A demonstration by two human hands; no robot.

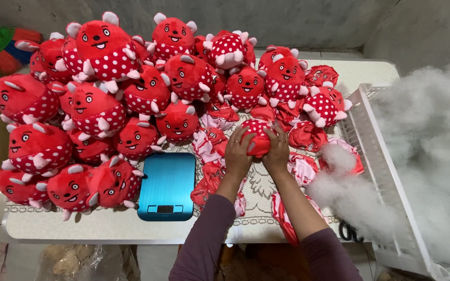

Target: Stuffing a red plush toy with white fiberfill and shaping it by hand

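Observation:
My left hand (pixel 238 153) and my right hand (pixel 277 151) both grip one red plush toy with white dots (pixel 258 136), pressed between them above the table (pixel 105 226). Around my hands lie several flat, unstuffed red and pink toy skins (pixel 209 182). A clump of white stuffing (pixel 342 187) lies just right of my right forearm. A big heap of stuffed red toys (pixel 105 88) fills the left and far side of the table.
A blue kitchen scale (pixel 166 184) sits left of my left arm. A white plastic crate (pixel 386 192) full of white stuffing stands at the right edge. Black scissors (pixel 349 232) lie by the crate. A plastic bag (pixel 79 263) sits below the table.

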